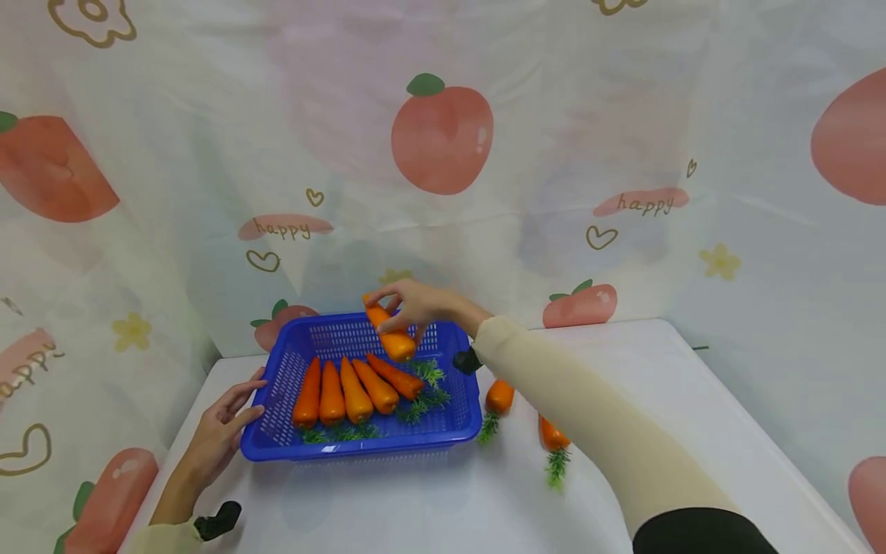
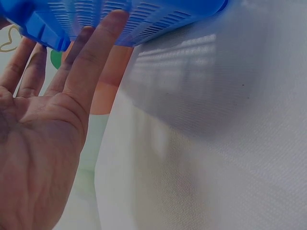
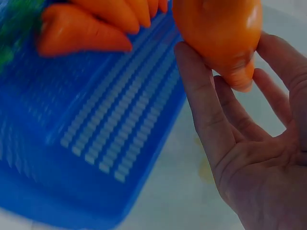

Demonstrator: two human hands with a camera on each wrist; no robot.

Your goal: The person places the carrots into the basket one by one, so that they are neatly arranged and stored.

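My right hand [image 1: 414, 306] pinches an orange carrot [image 1: 400, 345] between thumb and fingers, above the back right of a blue plastic basket [image 1: 252, 442]. This carrot tilts, its thick end toward me; in the right wrist view the held carrot [image 3: 218, 28] has its narrow tip by the palm. Inside the basket several carrots [image 1: 356, 392] lie side by side in a row, narrow ends toward the back, green leafy tops [image 1: 353, 432] toward the front. My left hand [image 1: 211, 438] touches the basket's left side, its fingers fairly straight against the perforated wall [image 2: 163, 19].
Two more carrots lie on the white table [image 1: 388, 508] right of the basket: one carrot [image 1: 500, 398] close to it, another carrot [image 1: 554, 435] partly hidden by my right sleeve [image 1: 588, 408]. A fruit-patterned cloth [image 1: 443, 254] hangs behind the table.
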